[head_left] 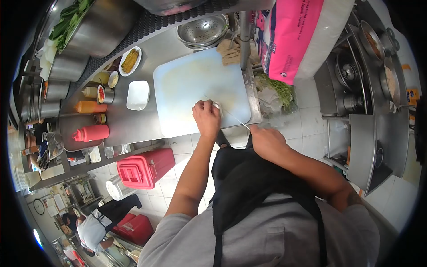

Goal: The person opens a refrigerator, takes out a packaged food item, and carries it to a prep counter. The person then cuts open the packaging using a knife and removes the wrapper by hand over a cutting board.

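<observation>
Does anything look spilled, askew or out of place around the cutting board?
What looks like a brown cloth lies bunched over the far right corner of the cutting board, untidy for a work surface; the board shows faint yellowish patches. No clear spill stands out.

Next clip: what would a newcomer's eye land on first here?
Probably the bright pink-and-white sack at the upper right, then the large pale cutting board near the centre. At the board's near edge, the left hand curls over a small white item, while the right hand grips a thin knife. A red lidded bin stands below the board in view.
</observation>
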The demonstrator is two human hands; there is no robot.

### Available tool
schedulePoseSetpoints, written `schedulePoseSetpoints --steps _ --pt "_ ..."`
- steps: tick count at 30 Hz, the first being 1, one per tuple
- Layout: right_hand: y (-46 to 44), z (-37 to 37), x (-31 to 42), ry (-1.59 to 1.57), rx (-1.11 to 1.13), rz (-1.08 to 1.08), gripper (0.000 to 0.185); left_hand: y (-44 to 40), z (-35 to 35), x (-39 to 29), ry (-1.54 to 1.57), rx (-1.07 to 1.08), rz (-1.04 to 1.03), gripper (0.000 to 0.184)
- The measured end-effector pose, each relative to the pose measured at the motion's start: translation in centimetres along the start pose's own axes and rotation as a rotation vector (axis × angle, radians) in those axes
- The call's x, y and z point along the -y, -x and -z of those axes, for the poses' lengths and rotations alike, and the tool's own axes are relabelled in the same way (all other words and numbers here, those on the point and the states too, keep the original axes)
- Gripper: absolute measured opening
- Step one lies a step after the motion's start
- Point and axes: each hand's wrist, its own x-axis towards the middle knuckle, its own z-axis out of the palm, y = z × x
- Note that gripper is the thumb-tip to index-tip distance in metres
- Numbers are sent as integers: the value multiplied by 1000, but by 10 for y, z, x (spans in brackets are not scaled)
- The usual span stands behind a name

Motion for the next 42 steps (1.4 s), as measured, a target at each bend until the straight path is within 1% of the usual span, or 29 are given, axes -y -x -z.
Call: schedulePoseSetpoints --steps 2,5,8,11,14,17,20,23,26,32,35,38,42 --pt "-5 1 5 -45 2 -12 24 2 -2 0 1 3 -3 23" --pt "-18 2 6 3 12 34 24 0 -3 1 -11 -14 -22 23" --pt "-3 10 0 16 41 26 24 1 -4 3 -30 -32 -43 23" --pt "-4 15 5 -36 35 0 24 4 -4 2 -37 -28 -39 23" --pt "-22 6 4 -3 55 24 24 0 -5 3 -29 -31 -40 22" --pt "-10 11 -1 -10 72 13 25 2 -6 5 -33 -26 -41 22" --pt "-12 1 -5 -73 -12 62 22 4 -6 3 -42 -22 -41 22" --pt "-27 1 -1 -12 87 32 25 1 -7 5 -46 -45 -50 21" --pt "-11 9 -4 -3 107 5 25 2 -9 7 -36 -43 -55 20" --pt "-51 -39 -22 -61 23 44 24 0 -6 2 -42 -13 -21 19" --pt "-47 -40 -25 -58 -9 57 24 2 -4 0 -54 -20 -20 20" --pt "-25 -34 -29 -55 19 51 25 2 -5 1 -58 -18 -30 19" --pt "-35 -37 -28 -75 14 39 26 2 -3 1 -81 11 -5 19"
